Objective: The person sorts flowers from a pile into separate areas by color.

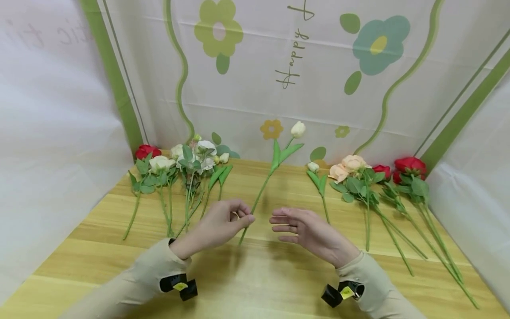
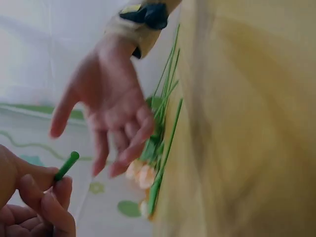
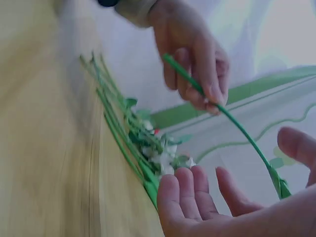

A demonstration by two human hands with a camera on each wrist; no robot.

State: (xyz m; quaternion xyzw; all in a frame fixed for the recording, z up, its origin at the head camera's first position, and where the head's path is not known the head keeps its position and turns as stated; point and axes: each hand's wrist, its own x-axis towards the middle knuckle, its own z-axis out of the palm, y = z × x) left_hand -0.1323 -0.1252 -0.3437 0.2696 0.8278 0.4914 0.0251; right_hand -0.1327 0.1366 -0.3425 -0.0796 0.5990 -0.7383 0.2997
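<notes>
Between thumb and fingertips my left hand [image 1: 221,223] pinches the lower stem of a white artificial tulip [image 1: 298,130], raised over the middle of the table. Its bloom and two green leaves tilt up to the right, and the stem's cut end sticks out below the fingers, as the left wrist view shows of the green stem [image 2: 67,166]. Beside it my right hand [image 1: 314,232] is held with fingers extended and nothing in them, the palm turned toward the stem. In the right wrist view the stem [image 3: 242,127] passes beyond the right fingers.
On the wooden table [image 1: 255,283], white roses [image 1: 162,164], a red rose [image 1: 148,152] and white tulips lie at the left. To the right lie another white tulip [image 1: 313,167], peach roses [image 1: 350,167] and red roses [image 1: 410,166]. A printed cloth [image 1: 247,88] hangs behind.
</notes>
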